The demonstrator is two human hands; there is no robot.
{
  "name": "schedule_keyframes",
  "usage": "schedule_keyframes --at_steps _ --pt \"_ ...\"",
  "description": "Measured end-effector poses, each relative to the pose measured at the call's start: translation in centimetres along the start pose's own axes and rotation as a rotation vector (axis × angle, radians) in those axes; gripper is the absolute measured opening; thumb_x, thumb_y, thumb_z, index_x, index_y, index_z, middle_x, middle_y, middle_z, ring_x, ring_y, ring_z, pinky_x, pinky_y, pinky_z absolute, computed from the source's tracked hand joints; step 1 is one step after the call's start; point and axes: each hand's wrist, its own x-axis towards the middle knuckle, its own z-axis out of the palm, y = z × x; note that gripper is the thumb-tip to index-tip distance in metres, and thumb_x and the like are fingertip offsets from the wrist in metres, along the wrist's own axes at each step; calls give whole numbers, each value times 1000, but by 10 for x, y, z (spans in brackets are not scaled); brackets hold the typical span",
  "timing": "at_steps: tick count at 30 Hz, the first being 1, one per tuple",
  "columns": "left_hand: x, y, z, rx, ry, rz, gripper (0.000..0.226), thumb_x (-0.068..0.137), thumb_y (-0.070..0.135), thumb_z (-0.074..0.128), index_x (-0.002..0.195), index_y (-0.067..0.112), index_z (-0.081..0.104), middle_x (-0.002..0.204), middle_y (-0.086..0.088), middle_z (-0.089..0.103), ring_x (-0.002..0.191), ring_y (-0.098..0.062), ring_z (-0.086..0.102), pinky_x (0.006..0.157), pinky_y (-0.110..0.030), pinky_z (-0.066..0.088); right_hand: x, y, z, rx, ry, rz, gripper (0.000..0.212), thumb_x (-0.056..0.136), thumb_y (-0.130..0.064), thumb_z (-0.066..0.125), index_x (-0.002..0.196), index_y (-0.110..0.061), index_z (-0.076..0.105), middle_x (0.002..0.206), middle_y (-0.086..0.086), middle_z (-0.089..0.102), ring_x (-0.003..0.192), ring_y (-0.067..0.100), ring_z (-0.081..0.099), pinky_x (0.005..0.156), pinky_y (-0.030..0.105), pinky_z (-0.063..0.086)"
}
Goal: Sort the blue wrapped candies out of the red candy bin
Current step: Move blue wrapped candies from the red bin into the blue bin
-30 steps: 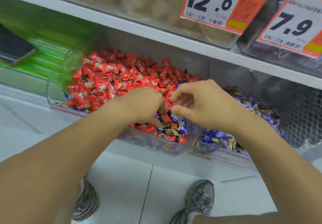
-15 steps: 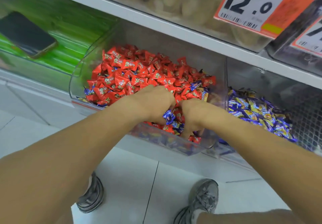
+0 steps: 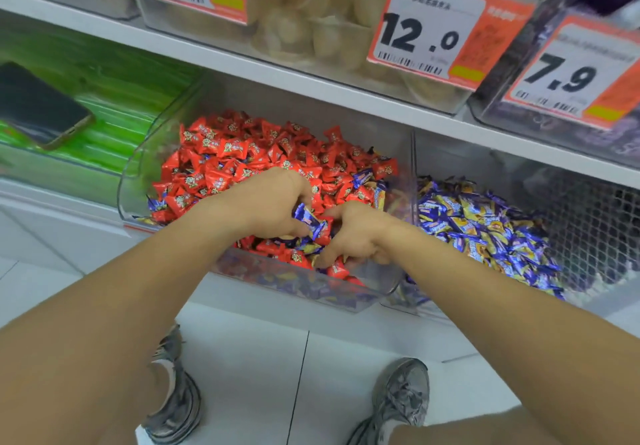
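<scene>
My left hand (image 3: 273,202) pinches one blue wrapped candy (image 3: 310,220) above the red candy bin (image 3: 138,181), my right hand (image 3: 360,237) digs with curled fingers – whether it grips anything I cannot tell – and several blue ones are left among the red candies (image 3: 242,154).

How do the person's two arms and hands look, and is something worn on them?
Both forearms are bare in view: no sleeve edge shows. The left hand and the right hand carry no glove, and no ring, watch or bracelet is visible. The fingertips are partly hidden among the candies, so the nails cannot be judged. Lower down, the person wears grey sneakers.
</scene>
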Motion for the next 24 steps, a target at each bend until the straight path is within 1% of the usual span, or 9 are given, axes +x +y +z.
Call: schedule_keyframes --at_steps 3,6,8,12,15,18,20,21,24 --pt "0 -1 -5 -34 32 -16 24 76 31 79 88 21 61 71 7 60 65 -11 56 60 -30 47 -3 -4 -5 248 -9 -12 74 72 6 80 138 -12 53 75 1 59 46 6 55 45 19 48" --pt "-1 -6 -15 -79 100 -29 20 80 31 76 88 21 61 71 6 62 60 -6 53 56 -27 41 0 -5 -5 428 26 -55 79 71 7 81 142 -8 48 92 6 65 56 11 62 47 20 50" --pt "-4 -10 -23 -123 179 -46 18 81 31 75 89 23 61 69 3 66 57 -8 54 57 -29 42 6 -6 -7 522 57 -137 69 71 5 82 134 -4 55 87 7 70 57 15 64 51 22 51" --pt "-12 -22 -31 -208 261 -57 14 87 28 71 94 25 59 66 0 67 59 -12 59 62 -32 47 14 -1 -6 693 164 -287 52 69 -5 86 117 -16 67 103 11 73 78 21 69 83 40 58" --pt "-18 -28 -35 -204 281 -83 14 92 30 64 103 25 57 68 2 64 56 -8 54 59 -31 41 10 11 -7 596 221 -349 46 79 0 78 116 -25 68 119 4 67 82 21 70 87 37 56" --pt "-25 -31 -36 -165 258 -77 16 92 33 61 106 24 57 67 4 61 55 -3 51 59 -30 39 2 14 -12 487 238 -417 50 82 -1 75 123 -27 61 120 -1 66 87 19 71 86 42 58" --pt "-30 -31 -34 -129 261 -76 15 90 31 64 103 23 60 59 6 56 49 -2 48 55 -28 37 -4 8 -13 367 297 -465 46 85 -4 73 122 -27 59 115 -8 66 71 -5 64 73 22 56" --pt "-31 -31 -33 -114 276 -77 15 90 30 66 102 23 61 57 6 55 49 -2 49 55 -28 37 -4 5 -13 275 379 -487 42 85 -8 73 119 -29 60 113 -12 66 71 -8 63 73 17 53" --pt "-34 -31 -33 -132 357 -85 16 90 27 67 105 23 61 61 8 57 56 -2 52 60 -28 41 0 3 -8 188 628 -523 29 81 -21 75 101 -38 62 108 -17 68 92 16 69 88 36 54"
